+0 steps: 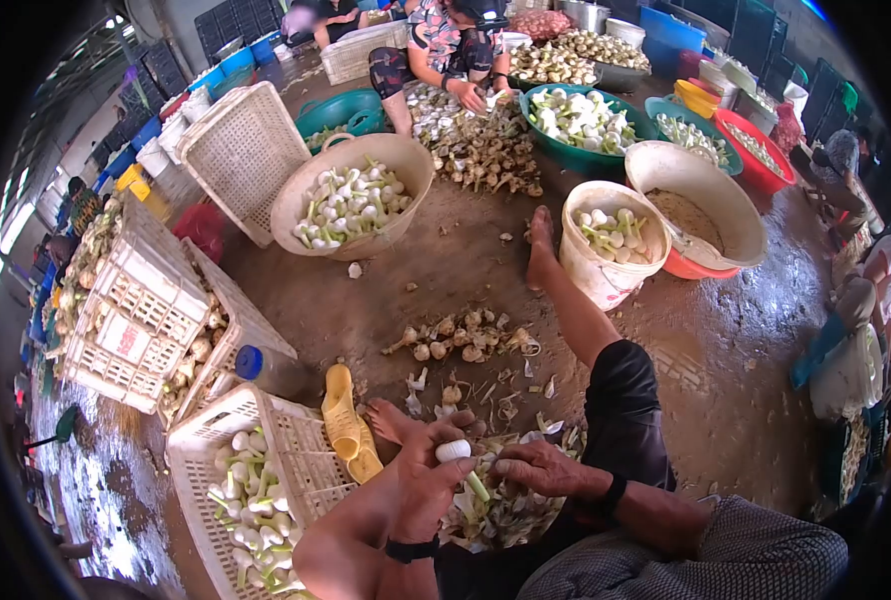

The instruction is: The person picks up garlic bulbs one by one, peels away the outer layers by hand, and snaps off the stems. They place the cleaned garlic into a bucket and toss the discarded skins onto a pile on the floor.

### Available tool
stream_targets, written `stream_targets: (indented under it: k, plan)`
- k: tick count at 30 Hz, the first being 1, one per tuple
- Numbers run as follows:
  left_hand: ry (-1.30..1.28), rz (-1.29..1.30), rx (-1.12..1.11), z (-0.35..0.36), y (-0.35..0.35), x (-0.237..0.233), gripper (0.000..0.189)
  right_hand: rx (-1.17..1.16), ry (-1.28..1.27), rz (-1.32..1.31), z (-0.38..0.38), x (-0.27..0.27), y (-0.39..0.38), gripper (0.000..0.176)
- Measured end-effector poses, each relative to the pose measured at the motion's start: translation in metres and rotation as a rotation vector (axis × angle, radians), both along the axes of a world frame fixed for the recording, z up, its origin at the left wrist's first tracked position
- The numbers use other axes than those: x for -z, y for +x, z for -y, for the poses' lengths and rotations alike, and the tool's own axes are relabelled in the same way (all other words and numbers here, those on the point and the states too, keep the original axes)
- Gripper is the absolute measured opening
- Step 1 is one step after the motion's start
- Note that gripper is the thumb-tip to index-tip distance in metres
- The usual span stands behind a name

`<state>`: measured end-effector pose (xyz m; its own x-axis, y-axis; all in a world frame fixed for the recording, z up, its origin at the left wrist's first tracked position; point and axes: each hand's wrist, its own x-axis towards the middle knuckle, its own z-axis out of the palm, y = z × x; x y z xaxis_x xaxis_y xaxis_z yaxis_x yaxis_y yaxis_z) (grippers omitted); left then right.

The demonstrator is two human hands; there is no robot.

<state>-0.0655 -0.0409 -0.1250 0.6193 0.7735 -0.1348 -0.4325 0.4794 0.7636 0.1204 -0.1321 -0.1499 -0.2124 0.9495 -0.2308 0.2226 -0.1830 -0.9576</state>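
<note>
A peeled white garlic bulb [454, 451] with a short green stem is gripped between the thumb and fingers of my left hand [428, 480]. Close by on the right, my right hand [546, 468] has its fingers curled beside the stem; whatever they hold, if anything, is too small to tell. Loose skins and stem scraps [496, 510] lie beneath both hands. Unpeeled bulbs [466, 336] are heaped on the floor ahead. To the left, a white crate [198, 470] holds peeled garlic with green stems.
Yellow shoes [344, 412] stand near my left foot. Ahead are a beige basin [291, 215] of garlic and a white bucket [606, 275]. A co-worker [436, 45] sits by a garlic pile. Stacked crates [131, 300] stand left; a lidded jar [276, 370] is near them.
</note>
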Motion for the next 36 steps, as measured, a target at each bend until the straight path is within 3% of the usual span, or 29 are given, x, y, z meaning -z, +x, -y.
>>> stream_targets:
  k: [1, 6, 9, 11, 13, 14, 15, 16, 17, 18, 19, 21, 23, 24, 25, 26, 28, 30, 34, 36]
  plan:
    - [0.039, -0.068, -0.006, 0.0, 0.0, 0.004, 0.035, 0.08, -0.117, -0.257, 0.001, -0.009, -0.003, 0.035]
    - [0.086, -0.124, 0.085, 0.004, 0.003, 0.018, 0.038, -0.055, -0.141, -0.323, 0.013, -0.001, -0.019, 0.033]
    - [0.081, -0.263, -0.023, 0.005, 0.009, 0.012, 0.036, 0.106, -0.272, -0.457, 0.014, 0.001, -0.018, 0.031]
    - [0.07, -0.285, -0.078, 0.001, 0.002, 0.017, 0.034, 0.385, -0.282, -0.469, 0.007, -0.007, 0.007, 0.028]
    - [0.06, -0.303, -0.138, -0.003, -0.004, 0.019, 0.032, 0.398, -0.173, -0.247, -0.011, -0.035, 0.057, 0.028]
    - [0.052, -0.276, -0.161, -0.005, -0.006, 0.018, 0.03, 0.229, 0.393, 0.354, -0.018, -0.048, 0.085, 0.025]
    - [0.044, -0.249, -0.186, -0.006, -0.007, 0.017, 0.029, 0.655, 0.082, 0.013, -0.039, -0.054, 0.1, 0.02]
    - [0.04, -0.248, -0.194, -0.007, -0.007, 0.014, 0.029, 0.614, 0.153, 0.262, -0.049, -0.079, 0.129, 0.015]
    - [0.041, -0.233, -0.195, -0.006, -0.007, 0.011, 0.028, 0.616, 0.299, 0.335, -0.061, -0.094, 0.153, 0.028]
    - [0.043, -0.218, -0.194, -0.005, -0.008, 0.007, 0.027, 0.644, 0.268, -0.094, -0.072, -0.093, 0.182, 0.046]
    - [0.041, -0.217, -0.2, -0.006, -0.007, 0.004, 0.027, 0.797, 0.257, -0.44, -0.086, -0.103, 0.189, 0.038]
    - [0.0, -0.14, -0.284, -0.006, -0.007, -0.001, 0.026, 0.753, 0.25, -0.501, -0.095, -0.103, 0.2, 0.038]
    - [-0.023, -0.077, -0.321, -0.01, -0.013, -0.003, 0.025, 0.706, 0.222, -0.182, -0.097, -0.079, 0.183, 0.037]
    - [-0.039, -0.009, -0.351, -0.012, -0.014, -0.004, 0.025, 0.658, 0.053, -0.161, -0.102, -0.057, 0.175, 0.036]
    - [-0.04, -0.016, -0.349, -0.013, -0.015, -0.008, 0.025, 0.493, 0.135, -0.078, -0.103, -0.029, 0.162, 0.032]
    - [-0.007, -0.021, -0.378, -0.013, -0.017, -0.013, 0.025, 0.518, -0.066, -0.353, -0.102, -0.012, 0.142, 0.025]
    - [0.024, -0.036, -0.412, -0.015, -0.021, -0.018, 0.026, 0.408, -0.172, -0.053, -0.114, 0.006, 0.099, 0.028]
    - [-0.003, -0.069, -0.44, -0.015, -0.022, -0.018, 0.026, 0.264, -0.232, 0.028, -0.129, 0.066, 0.078, 0.04]
    - [-0.068, -0.051, -0.417, -0.011, -0.022, -0.02, 0.028, 0.155, -0.195, 0.209, -0.159, 0.119, 0.035, 0.036]
    - [-0.094, -0.084, -0.378, -0.011, -0.023, -0.024, 0.03, 0.171, 0.036, 0.473, -0.175, 0.149, 0.021, 0.033]
